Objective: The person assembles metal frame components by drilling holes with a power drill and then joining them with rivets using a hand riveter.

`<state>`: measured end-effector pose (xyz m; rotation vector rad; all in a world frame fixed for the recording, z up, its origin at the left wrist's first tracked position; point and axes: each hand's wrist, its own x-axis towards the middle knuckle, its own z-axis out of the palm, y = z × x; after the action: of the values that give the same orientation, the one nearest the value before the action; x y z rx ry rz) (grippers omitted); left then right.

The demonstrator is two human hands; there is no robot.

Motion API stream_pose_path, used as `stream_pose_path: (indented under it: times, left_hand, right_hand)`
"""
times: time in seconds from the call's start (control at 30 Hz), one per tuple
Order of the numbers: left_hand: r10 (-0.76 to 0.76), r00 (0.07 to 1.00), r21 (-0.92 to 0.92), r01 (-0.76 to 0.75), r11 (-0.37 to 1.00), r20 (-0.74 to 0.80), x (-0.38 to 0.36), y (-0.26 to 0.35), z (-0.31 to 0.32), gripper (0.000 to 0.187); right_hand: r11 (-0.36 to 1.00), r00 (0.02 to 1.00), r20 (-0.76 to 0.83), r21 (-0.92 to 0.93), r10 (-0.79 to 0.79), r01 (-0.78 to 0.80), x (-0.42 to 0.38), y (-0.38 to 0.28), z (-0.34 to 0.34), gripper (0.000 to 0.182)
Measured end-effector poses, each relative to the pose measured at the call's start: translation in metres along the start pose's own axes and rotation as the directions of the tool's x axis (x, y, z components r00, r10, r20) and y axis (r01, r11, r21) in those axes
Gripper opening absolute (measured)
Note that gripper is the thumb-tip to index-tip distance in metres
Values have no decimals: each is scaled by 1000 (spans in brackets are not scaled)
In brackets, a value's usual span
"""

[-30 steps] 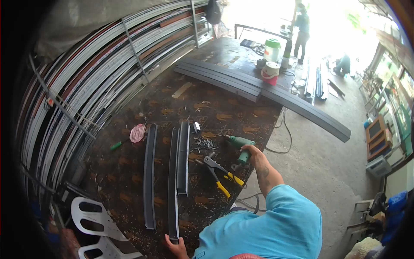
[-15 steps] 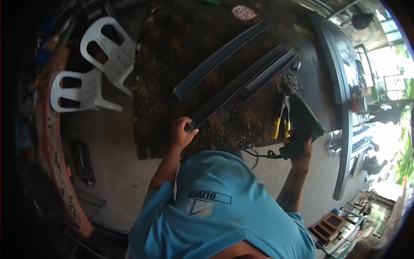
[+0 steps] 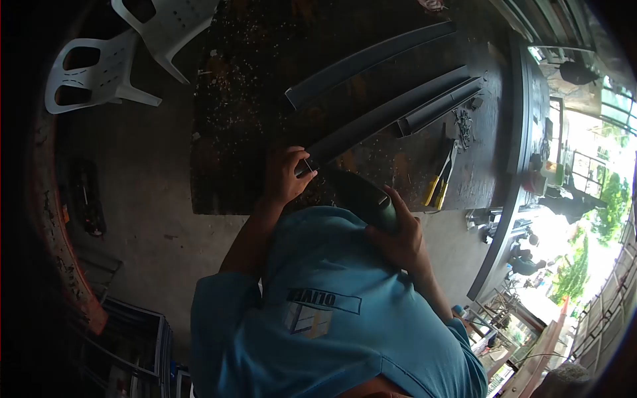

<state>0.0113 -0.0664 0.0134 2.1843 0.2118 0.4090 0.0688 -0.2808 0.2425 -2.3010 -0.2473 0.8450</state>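
My left hand [image 3: 289, 176] is closed on the near end of a long dark profile [image 3: 391, 113], which looks like metal channel. A thin light edge shows between its thumb and fingers; I cannot make out what it is. My right hand [image 3: 403, 233] wraps around a dark green power tool [image 3: 361, 198], drill-like in shape, whose narrow front points at the gripped profile end. Its tip is lost against the dark table, so contact cannot be told. A shorter profile [image 3: 441, 106] lies alongside the held one, and another long profile [image 3: 365, 63] lies farther back.
Yellow-handled pliers or snips [image 3: 439, 182] and a pile of small metal fasteners [image 3: 463, 126] lie on the dark worktable [image 3: 245, 119]. White plastic chairs [image 3: 99, 73] stand left. A long grey bar [image 3: 521, 132] runs along the right side. People [image 3: 524, 264] are in the background.
My right hand has brought the green power tool leftward from beside the pliers to the held profile end. My left hand keeps its grip there. The camera view has shifted.
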Motion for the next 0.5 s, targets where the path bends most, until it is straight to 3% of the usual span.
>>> stream_pose_path:
  times: [0.43, 0.5]
  left_hand:
    - [-47, 999, -70, 47, 996, -4, 10, -1, -6, 50]
    - [-79, 989, -23, 83, 996, 126, 17, 1, -11, 47]
  right_hand:
    - [997, 997, 80, -67, -18, 24, 18, -19, -4, 78]
    - [993, 997, 78, -115, -3, 12, 16, -28, -2, 78]
